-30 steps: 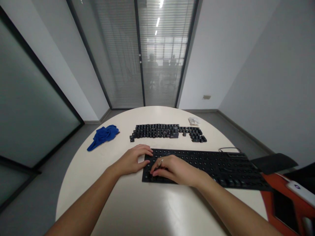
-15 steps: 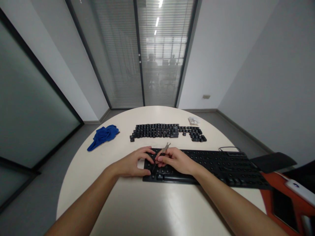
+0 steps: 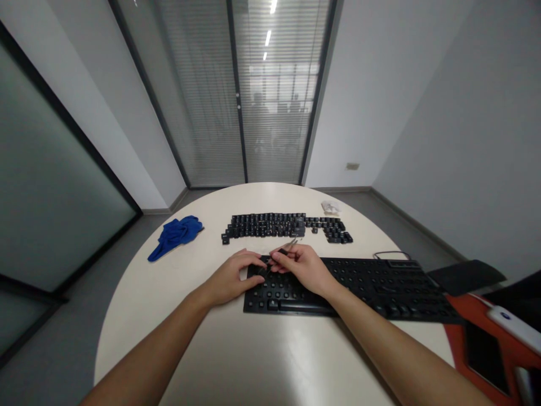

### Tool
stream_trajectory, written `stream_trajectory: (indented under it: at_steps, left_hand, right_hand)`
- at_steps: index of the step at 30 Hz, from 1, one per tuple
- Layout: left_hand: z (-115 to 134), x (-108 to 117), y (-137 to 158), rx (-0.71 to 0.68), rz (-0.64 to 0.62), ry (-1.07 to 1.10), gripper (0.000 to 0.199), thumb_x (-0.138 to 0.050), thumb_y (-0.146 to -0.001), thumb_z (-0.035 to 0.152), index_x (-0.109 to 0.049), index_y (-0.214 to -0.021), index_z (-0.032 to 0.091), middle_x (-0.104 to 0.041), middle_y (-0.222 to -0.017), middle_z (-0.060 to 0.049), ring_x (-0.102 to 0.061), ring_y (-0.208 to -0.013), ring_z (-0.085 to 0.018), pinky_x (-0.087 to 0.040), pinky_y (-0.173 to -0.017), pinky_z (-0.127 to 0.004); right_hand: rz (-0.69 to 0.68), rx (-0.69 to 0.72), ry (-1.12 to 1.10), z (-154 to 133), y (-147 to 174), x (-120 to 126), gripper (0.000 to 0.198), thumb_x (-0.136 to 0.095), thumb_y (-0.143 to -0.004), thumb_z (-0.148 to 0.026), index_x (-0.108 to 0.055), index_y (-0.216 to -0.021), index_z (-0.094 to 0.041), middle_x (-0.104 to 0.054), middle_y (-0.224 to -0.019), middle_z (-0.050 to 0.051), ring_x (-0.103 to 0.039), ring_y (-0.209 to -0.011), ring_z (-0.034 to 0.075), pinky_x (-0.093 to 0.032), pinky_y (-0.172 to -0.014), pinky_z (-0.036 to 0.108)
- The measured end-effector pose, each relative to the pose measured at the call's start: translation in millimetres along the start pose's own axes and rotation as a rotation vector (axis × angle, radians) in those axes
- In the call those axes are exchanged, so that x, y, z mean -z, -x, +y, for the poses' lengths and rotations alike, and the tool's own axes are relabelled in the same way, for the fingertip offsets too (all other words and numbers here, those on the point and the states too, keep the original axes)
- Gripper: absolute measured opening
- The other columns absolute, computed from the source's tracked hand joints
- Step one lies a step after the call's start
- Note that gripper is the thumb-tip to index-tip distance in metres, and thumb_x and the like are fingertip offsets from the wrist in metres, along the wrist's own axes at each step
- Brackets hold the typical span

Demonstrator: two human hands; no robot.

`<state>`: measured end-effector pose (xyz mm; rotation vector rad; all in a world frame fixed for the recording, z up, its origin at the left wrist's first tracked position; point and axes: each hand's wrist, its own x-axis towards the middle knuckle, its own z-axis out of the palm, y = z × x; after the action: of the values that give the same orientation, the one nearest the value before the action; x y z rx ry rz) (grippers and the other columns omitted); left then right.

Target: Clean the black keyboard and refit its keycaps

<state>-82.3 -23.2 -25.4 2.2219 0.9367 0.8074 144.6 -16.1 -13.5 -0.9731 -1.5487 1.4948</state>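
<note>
A black keyboard (image 3: pixel 363 282) lies across the table, its keycaps largely off and rows of small posts showing. My right hand (image 3: pixel 310 270) is closed above its left half, gripping a small keycap puller (image 3: pixel 291 244) with a forked metal end pointing up and away. Thin wires at the puller's lower end reach toward my left hand (image 3: pixel 234 276). That hand hovers at the keyboard's left edge, thumb and fingertips around a small black keycap (image 3: pixel 262 272), which is hard to make out against the dark keyboard.
Loose black keycaps (image 3: pixel 266 225) lie in rows behind the keyboard. A blue cloth (image 3: pixel 180 232) rests at the left, a clear plastic bag (image 3: pixel 331 208) at the back right. A phone (image 3: pixel 486 355) and white power strip (image 3: pixel 515 327) are on an orange chair (image 3: pixel 459 332).
Both hands have moved slightly away from me, from the keyboard's lower left corner toward its upper left. The puller has tilted flatter, and my left fingers have closed in at its wire end.
</note>
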Motion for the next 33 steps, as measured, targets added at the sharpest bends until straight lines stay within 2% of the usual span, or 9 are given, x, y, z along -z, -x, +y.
stream_trajectory:
  at_steps: [4, 12, 16, 20, 23, 27, 33]
  left_hand:
    - [6, -5, -2, 0.070, 0.072, -0.029, 0.019, -0.064, -0.090, 0.030, -0.069, -0.106, 0.023, -0.072, -0.108, -0.006, -0.063, -0.105, -0.024, -0.039, -0.107, -0.048]
    - [14, -13, -5, 0.156, 0.200, -0.080, 0.015, -0.061, -0.089, 0.032, -0.070, -0.092, 0.019, -0.070, -0.086, -0.006, -0.063, -0.086, -0.022, -0.050, -0.086, -0.039]
    - [14, -14, -6, 0.174, 0.226, -0.106, 0.018, -0.059, -0.091, 0.032, -0.071, -0.084, 0.019, -0.071, -0.084, -0.005, -0.065, -0.085, -0.022, -0.051, -0.084, -0.038]
    - [11, -14, -6, 0.152, 0.217, -0.024, 0.020, -0.056, -0.094, 0.030, -0.072, -0.103, 0.022, -0.075, -0.101, -0.005, -0.068, -0.095, -0.022, -0.052, -0.090, -0.037]
    - [9, -13, -6, 0.143, 0.229, -0.045, 0.024, -0.058, -0.094, 0.030, -0.071, -0.113, 0.023, -0.074, -0.110, -0.006, -0.067, -0.102, -0.023, -0.050, -0.096, -0.041]
    - [10, -10, -6, 0.151, 0.214, -0.093, 0.023, -0.059, -0.093, 0.032, -0.072, -0.110, 0.023, -0.076, -0.093, -0.004, -0.068, -0.091, -0.023, -0.049, -0.093, -0.042]
    - [8, -11, -5, 0.212, 0.173, 0.148, 0.030, -0.050, -0.098, 0.034, -0.067, -0.118, 0.019, -0.074, -0.087, -0.004, -0.068, -0.087, -0.020, -0.050, -0.089, -0.036]
  right_hand:
    - [0.045, 0.011, -0.021, -1, 0, 1, 0.041, -0.074, -0.079, -0.052, -0.071, -0.092, -0.013, -0.075, -0.084, 0.007, -0.072, -0.076, 0.016, -0.059, -0.073, 0.030]
    - [0.046, 0.023, -0.022, -2, 1, 0, 0.041, -0.077, -0.076, -0.050, -0.070, -0.095, -0.015, -0.075, -0.084, 0.007, -0.072, -0.081, 0.019, -0.059, -0.077, 0.035]
    - [0.044, 0.053, -0.004, -2, 1, -4, 0.040, -0.078, -0.075, -0.049, -0.071, -0.094, -0.015, -0.074, -0.083, 0.006, -0.072, -0.080, 0.019, -0.058, -0.077, 0.035]
    - [0.075, 0.075, 0.016, -1, 1, -4, 0.040, -0.078, -0.075, -0.049, -0.072, -0.094, -0.015, -0.075, -0.087, 0.007, -0.071, -0.079, 0.018, -0.058, -0.076, 0.035]
    - [0.084, 0.067, 0.008, -2, 1, -3, 0.039, -0.076, -0.077, -0.050, -0.071, -0.093, -0.015, -0.075, -0.087, 0.008, -0.071, -0.082, 0.019, -0.058, -0.077, 0.034]
    - [0.086, 0.071, 0.011, -2, 1, -2, 0.037, -0.074, -0.079, -0.049, -0.070, -0.093, -0.015, -0.076, -0.086, 0.008, -0.071, -0.082, 0.018, -0.057, -0.075, 0.033]
    - [0.121, 0.064, -0.015, 1, -1, 0, 0.038, -0.075, -0.079, -0.048, -0.069, -0.095, -0.014, -0.076, -0.084, 0.007, -0.073, -0.082, 0.019, -0.058, -0.074, 0.031]
